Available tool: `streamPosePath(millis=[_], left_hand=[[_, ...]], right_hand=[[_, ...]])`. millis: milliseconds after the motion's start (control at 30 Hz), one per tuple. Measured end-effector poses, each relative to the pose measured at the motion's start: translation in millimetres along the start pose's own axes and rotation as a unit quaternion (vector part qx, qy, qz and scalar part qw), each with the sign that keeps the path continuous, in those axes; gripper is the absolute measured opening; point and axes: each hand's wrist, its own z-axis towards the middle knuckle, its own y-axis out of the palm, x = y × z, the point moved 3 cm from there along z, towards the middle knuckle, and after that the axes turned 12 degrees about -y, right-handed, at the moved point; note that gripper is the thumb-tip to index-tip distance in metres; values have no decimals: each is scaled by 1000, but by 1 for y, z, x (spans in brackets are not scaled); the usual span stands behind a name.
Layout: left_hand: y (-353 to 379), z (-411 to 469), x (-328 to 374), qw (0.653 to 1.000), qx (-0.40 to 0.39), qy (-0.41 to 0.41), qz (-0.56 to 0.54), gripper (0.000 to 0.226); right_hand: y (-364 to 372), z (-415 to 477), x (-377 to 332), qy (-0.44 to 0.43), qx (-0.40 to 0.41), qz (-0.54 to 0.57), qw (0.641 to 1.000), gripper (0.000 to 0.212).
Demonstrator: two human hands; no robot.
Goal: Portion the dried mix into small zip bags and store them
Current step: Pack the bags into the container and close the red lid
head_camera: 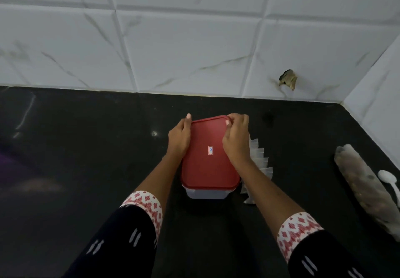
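Head view: both forearms reach forward over the bench (86, 148). Left hand (179, 137) and right hand (237, 141) grip the far corners of the red lid (207, 169) on the clear container (205, 193), fingers curled over its edges. Small zip bags (263, 163) lie fanned just right of the right wrist. Further right lie the dried-mix bag (363, 186) and a white spoon (389, 180).

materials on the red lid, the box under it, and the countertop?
Red lid: moulded plastic by the look, satin finish, with rounded corners and a raised rim.
Box: probably translucent plastic. Its pale, cloudy wall shows below the lid.
Countertop: polished dark stone, possibly granite. It is glossy enough to reflect light streaks.
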Motion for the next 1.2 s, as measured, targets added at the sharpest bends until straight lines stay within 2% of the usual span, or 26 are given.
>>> streamPosePath(millis=[67, 133, 267, 367, 467, 633, 800, 900, 967, 1000, 1067, 1133, 1167, 1200], left_hand=[[-1, -1, 3, 999, -5, 29, 34, 36], [-2, -1, 5, 995, -3, 71, 68, 32], [-2, 0, 9, 986, 40, 131, 100, 28], [-4, -5, 16, 972, 71, 192, 116, 25], [-7, -12, 22, 958, 93, 242, 125, 24], [-10, -22, 29, 955, 112, 246, 122, 27], [-16, -36, 37, 963, 127, 226, 72, 30], [-24, -48, 45, 959, 140, 243, 32, 28], [-30, -56, 52, 952, 148, 266, 23, 29], [-33, -60, 55, 947, 154, 279, 22, 29], [-38, -70, 58, 939, 163, 302, 23, 28], [-44, -80, 57, 937, 166, 306, 14, 27], [-46, -86, 55, 939, 166, 303, 7, 27], [-48, -91, 53, 939, 166, 300, 1, 27]], right_hand=[[-2, -1, -4, -25, 24, 26, 999, 24], [-2, -1, 0, -9, 26, 54, 998, 24], [1, 0, 16, 111, 24, 150, 982, 27], [2, 0, 17, 189, 49, 254, 947, 29], [6, -1, 19, 237, 45, 309, 920, 34], [4, -3, 23, 280, 44, 445, 850, 53], [1, -3, 21, 267, 7, 495, 827, 58], [-2, -4, 17, 277, -16, 526, 804, 60], [-4, -6, 12, 274, -48, 540, 795, 70], [-6, -7, 10, 273, -52, 537, 797, 74], [-10, -9, 8, 276, -42, 533, 799, 66], [-18, -11, 4, 261, -29, 538, 801, 50], [-24, -12, 1, 245, -27, 533, 809, 40], [-32, -15, -3, 221, -25, 505, 834, 36]])
